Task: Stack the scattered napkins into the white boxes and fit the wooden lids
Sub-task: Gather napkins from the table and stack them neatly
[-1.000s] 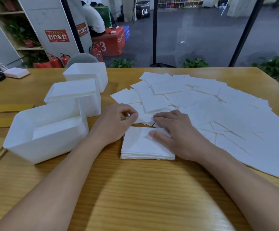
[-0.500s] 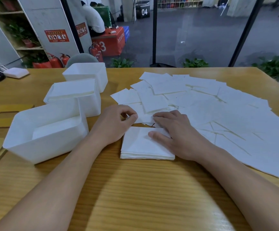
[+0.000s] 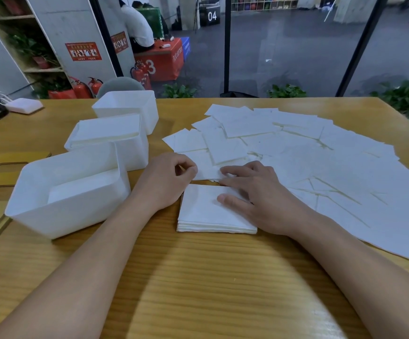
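Observation:
A neat stack of white napkins [image 3: 202, 216] lies on the wooden table in front of me. My right hand [image 3: 262, 199] rests flat on it, thumb on the stack and fingers stretched over a loose napkin [image 3: 206, 171] just behind. My left hand [image 3: 165, 182] has curled fingers and pinches that napkin's left edge between thumb and forefinger. Scattered napkins [image 3: 321, 157] cover the table's right half. Three white boxes stand at the left: the near box [image 3: 39, 216] holds a low pile, the middle box [image 3: 130, 155] is filled to the rim, and the far box [image 3: 149, 113] hides its inside.
A wooden lid [image 3: 3, 177] with a slot lies flat at the left edge, behind the near box. A white charger [image 3: 23, 105] sits at the far left corner. Bare wood stretches between me and the stack.
Both hands stay in place; the left thumb and forefinger shift slightly at the napkin's edge.

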Demonstrator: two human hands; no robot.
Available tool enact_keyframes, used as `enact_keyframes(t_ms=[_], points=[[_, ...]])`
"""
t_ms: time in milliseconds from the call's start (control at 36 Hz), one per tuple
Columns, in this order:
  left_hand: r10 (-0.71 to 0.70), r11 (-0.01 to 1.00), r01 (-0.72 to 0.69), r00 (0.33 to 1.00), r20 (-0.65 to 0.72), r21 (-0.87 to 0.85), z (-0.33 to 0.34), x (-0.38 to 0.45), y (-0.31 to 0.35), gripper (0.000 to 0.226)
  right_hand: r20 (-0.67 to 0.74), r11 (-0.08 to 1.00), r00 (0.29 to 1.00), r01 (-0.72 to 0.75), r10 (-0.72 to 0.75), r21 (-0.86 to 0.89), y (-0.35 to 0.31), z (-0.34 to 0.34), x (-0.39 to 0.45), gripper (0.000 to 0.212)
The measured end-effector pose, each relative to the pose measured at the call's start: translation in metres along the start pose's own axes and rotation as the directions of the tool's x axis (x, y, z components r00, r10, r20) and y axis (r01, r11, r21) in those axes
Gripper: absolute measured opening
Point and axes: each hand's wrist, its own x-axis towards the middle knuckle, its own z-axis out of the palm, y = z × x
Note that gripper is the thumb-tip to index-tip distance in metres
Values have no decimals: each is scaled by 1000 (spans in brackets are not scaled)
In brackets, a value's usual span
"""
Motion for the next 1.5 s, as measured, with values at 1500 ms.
enact_keyframes(t_ms=[1500], points=[[166, 840, -123, 986, 35, -528, -18, -5, 19, 26, -225, 677, 913, -72, 341, 732, -8, -30, -11, 15]])
